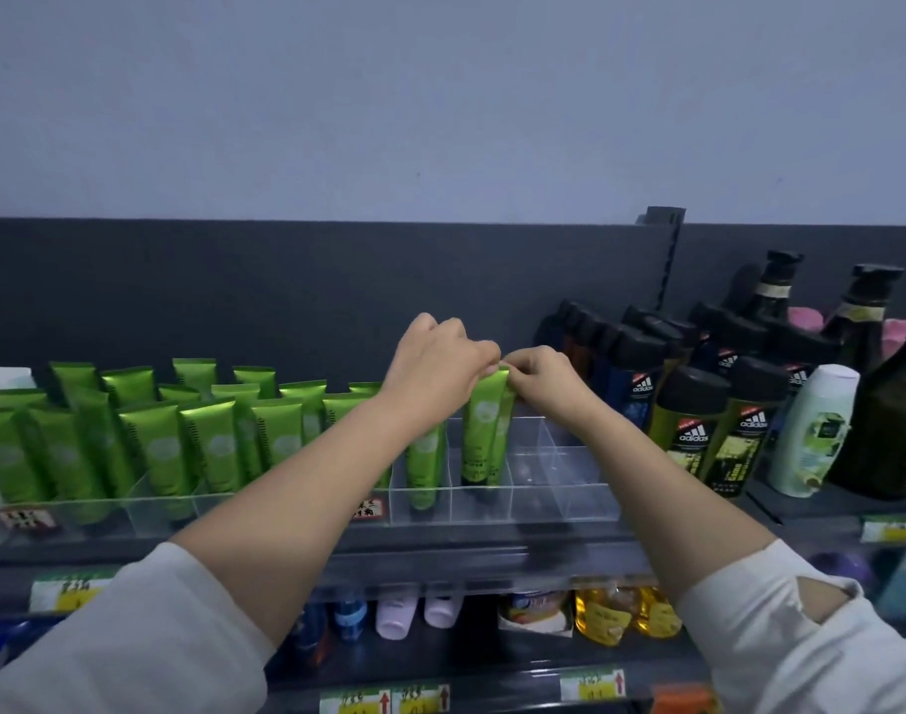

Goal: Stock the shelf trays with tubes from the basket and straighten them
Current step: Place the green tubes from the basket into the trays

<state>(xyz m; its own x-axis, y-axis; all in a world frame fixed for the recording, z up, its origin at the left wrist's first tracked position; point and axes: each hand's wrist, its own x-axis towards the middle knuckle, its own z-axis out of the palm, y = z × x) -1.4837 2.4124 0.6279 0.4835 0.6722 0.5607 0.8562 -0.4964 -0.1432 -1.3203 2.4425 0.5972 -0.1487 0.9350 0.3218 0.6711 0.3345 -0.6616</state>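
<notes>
Reaching up to the top shelf, we have both hands at the crimped top edge of an upright green tube [484,425] that stands in a compartment of the clear tray [564,499]. Our left hand [435,360] pinches that top edge from the left with thumb and fingertips closed on it, and our right hand [541,376] pinches the same edge from the right, the two sets of fingertips nearly meeting. A second green tube seems to stand right behind or beside the held one, though we cannot tell them apart clearly. Just left of it, another green tube [424,468] stands alone in the next compartment, partly hidden by our left forearm [306,497]. To the right of the held tube the tray compartments show only clear walls. Farther left, rows of green tubes [146,430] fill the neighbouring tray, several leaning rather than standing straight. Right of the clear tray, black-capped adidas bottles [698,430] crowd close to our right wrist, with a white bottle [814,430] and tall dark pump bottles [863,322] beyond them. Our forearms cross in front of the shelf edge and cover part of a small label [371,510] on the tray front. Below, a lower shelf holds yellow bottles [602,613], pale tubes [420,613] and yellow-green price tags [592,682]. The basket does not show in our view.
</notes>
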